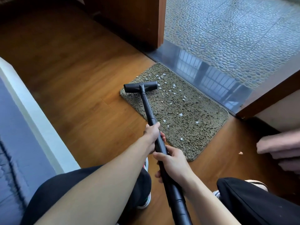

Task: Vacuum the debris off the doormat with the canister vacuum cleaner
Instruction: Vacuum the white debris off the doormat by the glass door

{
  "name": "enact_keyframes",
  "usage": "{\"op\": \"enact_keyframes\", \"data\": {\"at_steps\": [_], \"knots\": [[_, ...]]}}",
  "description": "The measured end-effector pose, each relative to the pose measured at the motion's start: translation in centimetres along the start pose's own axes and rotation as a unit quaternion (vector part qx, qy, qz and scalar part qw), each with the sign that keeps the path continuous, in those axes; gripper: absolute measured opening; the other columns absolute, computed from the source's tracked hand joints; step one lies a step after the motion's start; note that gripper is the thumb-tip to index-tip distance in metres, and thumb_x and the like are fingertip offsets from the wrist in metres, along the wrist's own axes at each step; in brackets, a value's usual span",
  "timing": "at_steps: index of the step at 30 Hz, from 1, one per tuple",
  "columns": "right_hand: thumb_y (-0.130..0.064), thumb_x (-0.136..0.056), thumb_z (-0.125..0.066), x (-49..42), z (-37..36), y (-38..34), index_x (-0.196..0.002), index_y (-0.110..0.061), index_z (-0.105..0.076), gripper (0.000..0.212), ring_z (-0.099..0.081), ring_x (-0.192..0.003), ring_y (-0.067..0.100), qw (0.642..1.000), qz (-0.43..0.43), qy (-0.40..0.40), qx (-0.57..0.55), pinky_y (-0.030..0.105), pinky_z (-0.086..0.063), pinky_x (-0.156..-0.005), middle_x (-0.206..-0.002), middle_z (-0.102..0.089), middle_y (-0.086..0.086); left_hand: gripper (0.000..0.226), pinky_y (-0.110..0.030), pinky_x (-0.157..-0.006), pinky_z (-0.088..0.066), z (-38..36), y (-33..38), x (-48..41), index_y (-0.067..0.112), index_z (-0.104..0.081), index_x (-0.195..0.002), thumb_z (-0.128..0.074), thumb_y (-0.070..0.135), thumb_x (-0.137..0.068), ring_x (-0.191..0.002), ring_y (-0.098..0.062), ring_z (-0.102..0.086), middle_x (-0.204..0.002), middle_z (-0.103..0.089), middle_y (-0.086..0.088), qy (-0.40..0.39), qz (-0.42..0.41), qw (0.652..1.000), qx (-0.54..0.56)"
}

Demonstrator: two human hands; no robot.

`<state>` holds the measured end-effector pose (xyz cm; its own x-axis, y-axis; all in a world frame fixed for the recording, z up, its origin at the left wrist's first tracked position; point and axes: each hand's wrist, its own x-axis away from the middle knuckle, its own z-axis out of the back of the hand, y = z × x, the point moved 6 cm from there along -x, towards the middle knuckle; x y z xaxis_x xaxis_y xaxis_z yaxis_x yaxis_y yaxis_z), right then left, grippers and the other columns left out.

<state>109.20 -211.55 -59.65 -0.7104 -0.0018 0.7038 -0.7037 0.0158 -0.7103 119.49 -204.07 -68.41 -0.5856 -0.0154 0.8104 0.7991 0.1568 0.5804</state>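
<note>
wand (146,106): black tube; its long axis runs from the person's lap up and slightly left, tip pointing away toward the door sill (211,78)
floor head (140,88): bar set crosswise to the wand, on the far-left corner of the doormat (194,124)
doormat: on the wood floor (78,88), long side along the sill
debris (180,114): pale flakes across the mat, mostly right of the head
left hand (151,137): wrapped round the wand, the farther grip
right hand (173,163): gripping the wand just behind the left

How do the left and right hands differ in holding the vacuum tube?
The left hand grips the tube farther out, nearer the nozzle; the right hand grips just behind it. The left hand wraps it from the left, the right hand from the right. Both curl round it.
</note>
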Motion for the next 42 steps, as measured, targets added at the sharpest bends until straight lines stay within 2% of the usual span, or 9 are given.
{"op": "enact_keyframes", "data": {"at_steps": [4, 7, 14, 18, 20, 26, 32, 38, 42], "knots": [[-0.012, -0.093, -0.063, -1.6, -0.2, 0.4, -0.103, -0.003, -0.064, 0.013, -0.06, -0.044, 0.026, 1.0, -0.009, -0.012, -0.003, 0.029, -0.049, -0.044, -0.049, -0.057, -0.002, 0.038, -0.026, -0.045, -0.042, 0.5, -0.1, -1.7, 0.012, -0.031, -0.136, -0.047, 0.023, -0.104, -0.042, -0.016, -0.044, -0.058, -0.046, -0.007, 0.003, -0.002, 1.0, 0.009], [-0.014, -0.093, -0.064, -2.0, -0.1, 0.8, -0.1, -0.008, -0.065, 0.009, -0.06, -0.045, 0.028, 1.0, -0.006, -0.005, 0.01, 0.03, -0.05, -0.046, -0.054, -0.058, 0.001, 0.053, -0.023, -0.041, -0.043, 0.6, -0.3, -2.0, 0.023, -0.019, -0.149, -0.046, 0.017, -0.104, -0.042, -0.015, -0.045, -0.06, -0.044, -0.007, -0.004, -0.016, 1.0, 0.008], [-0.016, -0.092, -0.064, -1.1, 0.4, 1.2, -0.096, -0.013, -0.066, 0.005, -0.061, -0.047, 0.03, 1.0, -0.004, -0.004, 0.017, 0.034, -0.051, -0.049, -0.05, -0.057, 0.0, 0.05, -0.022, -0.039, -0.044, 0.1, -0.3, -1.6, 0.018, -0.026, -0.142, -0.042, 0.001, -0.098, -0.041, -0.013, -0.047, -0.068, -0.042, -0.008, -0.016, -0.034, 0.999, 0.016], [-0.012, -0.093, -0.065, 1.3, 1.4, 2.0, -0.098, -0.014, -0.066, 0.006, -0.061, -0.044, 0.027, 1.0, -0.009, -0.001, 0.014, 0.029, -0.048, -0.042, -0.072, -0.054, 0.011, 0.056, -0.023, -0.041, -0.044, -0.9, -2.2, 0.2, 0.022, -0.023, -0.147, -0.04, 0.002, -0.097, -0.044, -0.015, -0.046, -0.068, -0.042, -0.008, -0.017, -0.018, 1.0, -0.009], [-0.01, -0.093, -0.065, 2.8, 2.1, 2.9, -0.098, -0.018, -0.067, 0.01, -0.06, -0.043, 0.027, 1.0, -0.013, 0.002, 0.024, 0.028, -0.048, -0.041, -0.076, -0.053, 0.013, 0.059, -0.024, -0.042, -0.045, -1.5, -3.7, 1.2, 0.024, -0.02, -0.149, -0.04, 0.004, -0.097, -0.044, -0.016, -0.046, -0.064, -0.045, -0.009, -0.021, -0.003, 1.0, -0.016], [-0.017, -0.091, -0.068, 6.8, 3.5, 5.4, -0.103, -0.034, -0.068, 0.021, -0.063, -0.045, 0.033, 0.998, -0.018, 0.012, 0.061, 0.029, -0.048, -0.041, -0.07, -0.057, 0.01, 0.061, -0.025, -0.043, -0.045, -2.4, -8.2, 4.3, 0.03, -0.021, -0.15, -0.041, 0.009, -0.096, -0.04, -0.016, -0.047, -0.062, -0.047, -0.008, -0.012, 0.022, 1.0, -0.013], [-0.019, -0.091, -0.068, 7.3, 3.0, 5.7, -0.107, -0.039, -0.067, 0.025, -0.064, -0.045, 0.033, 0.998, -0.006, 0.01, 0.066, 0.03, -0.049, -0.041, -0.067, -0.057, 0.006, 0.065, -0.025, -0.043, -0.045, -1.6, -8.3, 5.1, 0.033, -0.02, -0.153, -0.042, 0.011, -0.095, -0.043, -0.016, -0.049, -0.066, -0.048, -0.008, 0.011, 0.008, 1.0, -0.005], [-0.013, -0.091, -0.067, 3.8, 1.7, 4.2, -0.098, -0.025, -0.068, 0.015, -0.062, -0.045, 0.031, 0.999, 0.001, 0.003, 0.052, 0.029, -0.049, -0.042, -0.069, -0.054, 0.008, 0.062, -0.024, -0.041, -0.045, -0.5, -5.1, 2.5, 0.028, -0.02, -0.152, -0.042, 0.01, -0.097, -0.042, -0.014, -0.049, -0.067, -0.046, -0.007, 0.01, -0.017, 1.0, 0.005], [-0.01, -0.092, -0.064, 0.7, 0.8, 2.8, -0.097, -0.013, -0.065, 0.006, -0.062, -0.045, 0.03, 0.999, 0.006, 0.0, 0.045, 0.029, -0.049, -0.042, -0.07, -0.053, 0.01, 0.04, -0.021, -0.038, -0.042, -0.1, -3.1, 0.3, 0.017, -0.033, -0.135, -0.043, 0.007, -0.098, -0.038, -0.013, -0.044, -0.064, -0.042, -0.008, -0.005, -0.022, 0.998, 0.057]]}}
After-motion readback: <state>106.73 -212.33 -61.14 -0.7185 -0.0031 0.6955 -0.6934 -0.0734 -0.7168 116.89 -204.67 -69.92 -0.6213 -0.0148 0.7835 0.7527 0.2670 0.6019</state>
